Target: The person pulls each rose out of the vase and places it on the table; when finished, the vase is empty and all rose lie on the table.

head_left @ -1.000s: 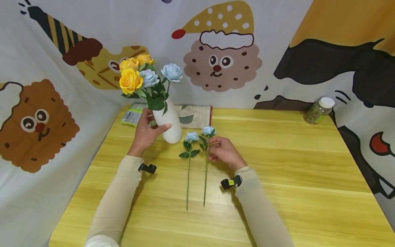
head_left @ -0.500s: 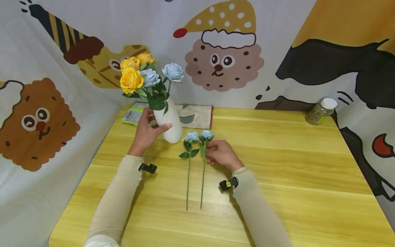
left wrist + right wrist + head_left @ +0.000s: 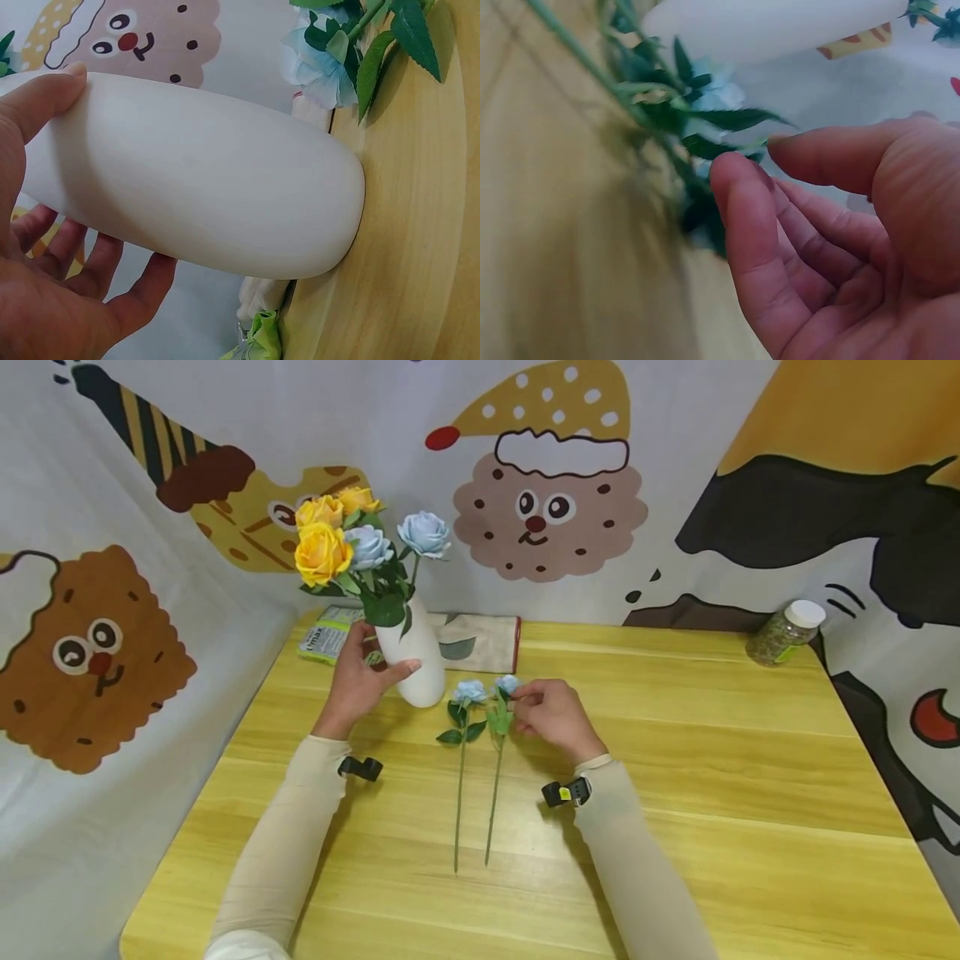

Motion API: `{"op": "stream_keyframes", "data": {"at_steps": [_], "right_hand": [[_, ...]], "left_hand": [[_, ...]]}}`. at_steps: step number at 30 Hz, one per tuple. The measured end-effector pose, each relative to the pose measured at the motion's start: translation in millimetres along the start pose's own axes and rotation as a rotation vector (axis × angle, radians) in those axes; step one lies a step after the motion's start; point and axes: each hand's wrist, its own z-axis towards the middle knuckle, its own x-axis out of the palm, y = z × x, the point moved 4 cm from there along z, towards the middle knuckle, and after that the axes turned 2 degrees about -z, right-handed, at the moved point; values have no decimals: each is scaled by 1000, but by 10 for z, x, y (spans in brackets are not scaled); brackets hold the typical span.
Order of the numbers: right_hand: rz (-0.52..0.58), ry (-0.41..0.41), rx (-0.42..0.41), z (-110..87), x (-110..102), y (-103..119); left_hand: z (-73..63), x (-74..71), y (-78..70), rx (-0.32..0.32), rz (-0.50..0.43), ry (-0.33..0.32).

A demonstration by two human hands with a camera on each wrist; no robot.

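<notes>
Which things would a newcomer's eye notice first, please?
Probably the yellow roses in the white vase, left of centre, gripped by the left hand. Next come the hatted cartoon cookie on the backdrop behind, and the right hand at one of two loose blue roses in the middle.

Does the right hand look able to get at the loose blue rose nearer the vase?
Probably yes: the right hand is near that rose, but the other loose rose lies between, so it may need to pass over; the left hand, on the vase, leaves room.
</notes>
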Motion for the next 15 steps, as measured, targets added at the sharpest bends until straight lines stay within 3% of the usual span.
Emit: {"op": "stream_keyframes", "data": {"at_steps": [15], "right_hand": [[-59,-55,-207,134,-17,577]], "left_hand": [[-6,3,-7,10,-11,7]]}}
